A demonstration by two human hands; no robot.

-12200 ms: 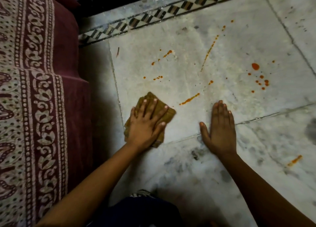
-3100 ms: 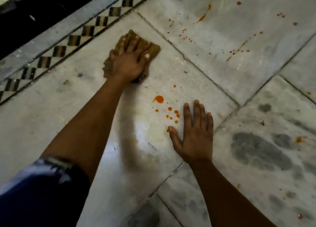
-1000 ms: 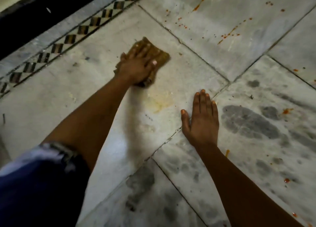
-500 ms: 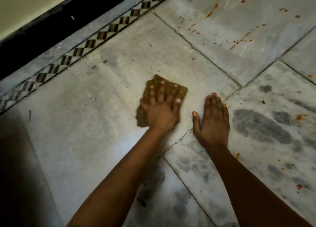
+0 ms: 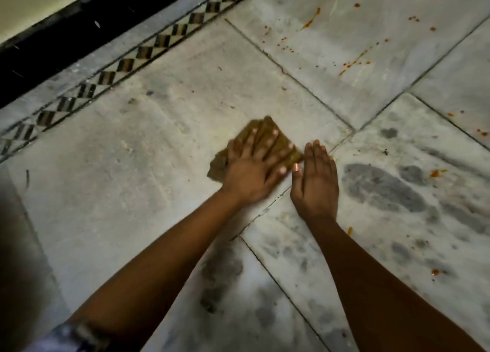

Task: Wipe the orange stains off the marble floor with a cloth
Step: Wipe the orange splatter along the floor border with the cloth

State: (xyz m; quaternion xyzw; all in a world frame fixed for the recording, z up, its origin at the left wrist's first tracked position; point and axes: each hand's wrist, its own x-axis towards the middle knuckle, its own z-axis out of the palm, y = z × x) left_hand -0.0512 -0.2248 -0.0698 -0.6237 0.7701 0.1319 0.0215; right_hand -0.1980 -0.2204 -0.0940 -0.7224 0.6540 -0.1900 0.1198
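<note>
A folded brown cloth (image 5: 287, 150) lies on the marble floor (image 5: 132, 171) in the middle of the view. My left hand (image 5: 254, 168) presses flat on it with fingers spread, covering most of it. Just to its right my right hand (image 5: 315, 182) rests flat on the floor, empty, its thumb nearly touching my left fingers. Orange stains (image 5: 352, 64) speckle the tile at the upper right, with a streak (image 5: 310, 21) further up. Smaller orange spots (image 5: 437, 172) mark the grey-veined tile at the right.
A black-and-white checkered border strip (image 5: 132, 57) runs diagonally across the upper left, with a black skirting (image 5: 66, 33) and pale wall behind it. Dark grout lines (image 5: 291, 77) split the floor into large tiles. A deep shadow covers the lower left corner.
My left hand has slid the cloth a little to the right, up against my right hand. A second ago it was further up on the tile, above a faint yellowish smear.
</note>
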